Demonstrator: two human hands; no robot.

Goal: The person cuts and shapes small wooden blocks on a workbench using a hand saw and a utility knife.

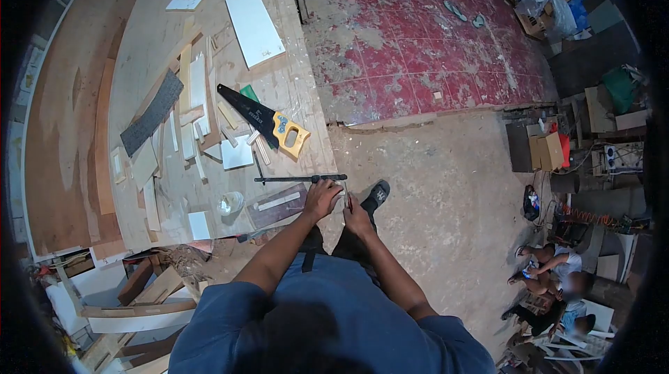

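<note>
My left hand (322, 199) and my right hand (356, 218) meet at the near edge of a wooden workbench (150, 32). The left hand is closed around a small white piece, which looks like wood (339, 195). Fingers of the right hand pinch something thin against it; I cannot tell what. Just beyond my hands lies a long black tool (300, 179). A dark board with a pale strip on it (279, 204) lies left of my left hand. Farther up the bench rests a handsaw with a yellow handle (268, 121).
Several wood offcuts, white panels (254, 25) and a dark strip (151, 121) litter the bench. A clear plastic cup (230, 202) stands near the edge. Red tiled floor (418, 39) lies beyond, concrete to the right. People sit on the ground at lower right (557, 283).
</note>
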